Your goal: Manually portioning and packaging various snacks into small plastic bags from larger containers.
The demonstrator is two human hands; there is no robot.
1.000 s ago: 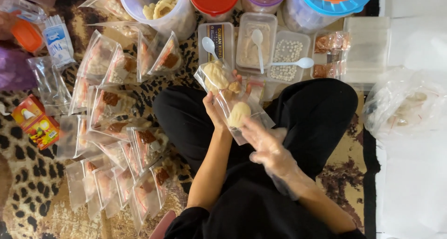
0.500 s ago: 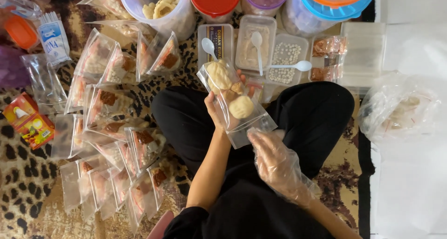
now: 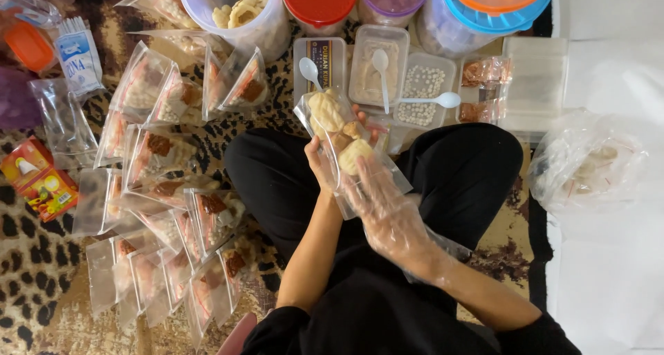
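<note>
Gripping a clear plastic bag [image 3: 349, 154] of pale cookies from underneath, the bare left hand [image 3: 319, 167] holds it above the person's lap, fingers clamped on the film; the right hand [image 3: 387, 213], sheathed in a thin clear glove, lies flat and open against the bag's lower end, fingers spread over it. Beyond the knees sit shallow tubs with white spoons [image 3: 381, 63] and tall lidded jars [image 3: 318, 2]; filled bags [image 3: 162, 189] fan across the leopard-print rug [image 3: 34, 258] on the person's left side.
</note>
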